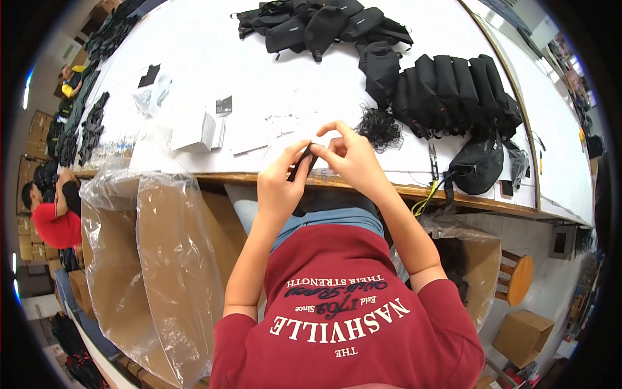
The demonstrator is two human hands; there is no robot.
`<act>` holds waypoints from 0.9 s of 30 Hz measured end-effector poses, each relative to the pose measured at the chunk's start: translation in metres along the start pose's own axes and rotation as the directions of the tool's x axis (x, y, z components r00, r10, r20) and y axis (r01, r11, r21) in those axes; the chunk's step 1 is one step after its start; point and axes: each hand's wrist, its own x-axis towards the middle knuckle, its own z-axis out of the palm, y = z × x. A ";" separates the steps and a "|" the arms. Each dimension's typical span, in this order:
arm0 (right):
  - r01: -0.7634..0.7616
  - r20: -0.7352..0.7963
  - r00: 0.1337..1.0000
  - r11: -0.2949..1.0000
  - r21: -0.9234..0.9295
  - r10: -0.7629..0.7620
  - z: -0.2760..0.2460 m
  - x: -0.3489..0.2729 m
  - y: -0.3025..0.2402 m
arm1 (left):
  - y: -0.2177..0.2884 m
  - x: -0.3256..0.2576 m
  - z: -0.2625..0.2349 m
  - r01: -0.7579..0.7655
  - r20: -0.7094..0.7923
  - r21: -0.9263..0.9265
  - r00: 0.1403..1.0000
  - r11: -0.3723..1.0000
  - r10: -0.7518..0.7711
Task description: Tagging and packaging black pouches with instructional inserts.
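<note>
My left hand and right hand pinch a small flat black tag between fingertips, above the white table's wooden edge. It looks light, thin and slippery; best held by its edges. A tangle of black strings lies near.

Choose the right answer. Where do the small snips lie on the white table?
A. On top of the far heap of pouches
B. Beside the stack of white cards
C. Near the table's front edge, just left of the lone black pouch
C: the snips lie by the front edge of the table, just left of the lone black pouch.
</note>
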 end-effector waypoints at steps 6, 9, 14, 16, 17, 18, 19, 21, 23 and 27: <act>-0.266 0.201 0.958 0.900 0.347 0.206 -0.012 -0.008 0.042 | -0.029 0.008 0.005 0.576 0.506 -0.493 0.799 0.652 -0.324; -0.294 0.192 0.952 0.887 0.356 0.238 -0.008 -0.013 0.064 | -0.044 0.006 0.022 0.499 0.503 -0.409 0.822 0.764 -0.269; -0.308 0.249 0.947 0.800 0.515 0.205 -0.013 -0.018 0.097 | -0.063 0.012 0.049 0.573 0.605 -0.422 0.755 0.703 -0.253; -0.319 0.227 0.946 0.778 0.541 0.230 -0.016 -0.017 0.105 | -0.068 0.014 0.058 0.563 0.621 -0.370 0.741 0.739 -0.254; -0.327 0.216 0.945 0.761 0.560 0.247 -0.018 -0.016 0.108 | -0.071 0.014 0.062 0.543 0.624 -0.324 0.738 0.775 -0.257; -0.333 0.218 0.943 0.756 0.564 0.252 -0.022 -0.017 0.110 | -0.073 0.014 0.069 0.550 0.627 -0.319 0.733 0.772 -0.263; -0.367 0.249 0.930 0.746 0.555 0.272 -0.030 -0.015 0.111 | -0.071 0.017 0.079 0.409 0.566 -0.335 0.808 0.849 -0.166; -0.401 0.283 0.915 0.736 0.546 0.288 -0.039 -0.013 0.115 | -0.067 0.026 0.093 0.257 0.499 -0.336 0.864 0.906 -0.060; -0.396 0.258 0.918 0.648 0.651 0.302 -0.048 -0.010 0.122 | -0.052 0.044 0.104 0.236 0.584 -0.266 0.811 0.935 -0.039; -0.355 0.239 0.920 0.404 0.843 0.311 -0.062 -0.015 0.155 | -0.052 0.067 0.133 0.149 0.639 -0.166 0.769 0.975 -0.009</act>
